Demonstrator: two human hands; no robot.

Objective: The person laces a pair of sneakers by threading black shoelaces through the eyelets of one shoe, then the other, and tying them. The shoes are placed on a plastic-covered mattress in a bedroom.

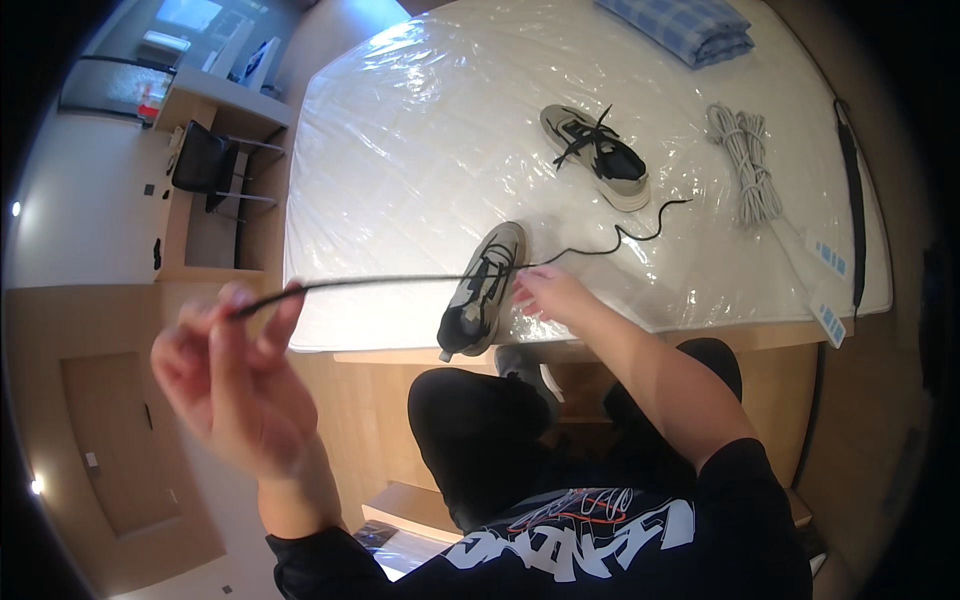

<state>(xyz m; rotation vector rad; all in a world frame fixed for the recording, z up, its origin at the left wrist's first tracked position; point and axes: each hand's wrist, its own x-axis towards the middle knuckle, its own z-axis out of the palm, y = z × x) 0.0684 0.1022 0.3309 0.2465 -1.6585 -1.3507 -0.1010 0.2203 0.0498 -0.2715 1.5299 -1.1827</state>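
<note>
Raised at the left, my left hand (235,375) pinches one end of a black shoelace (390,280). The lace runs taut to the right, across a grey and black sneaker (484,285) near the mattress edge. Beside that shoe my right hand (550,295) has its fingers closed on the lace. Past this hand the lace's loose end trails in waves over the plastic. Farther back lies a second sneaker (597,155), its black lace tied in a bow.
The sneakers rest on a plastic-wrapped white mattress (390,150). On it also lie a bundled grey cord (742,165), a folded blue checked cloth (685,28) and a black strap (853,200). A black chair (205,165) stands at a desk, far left.
</note>
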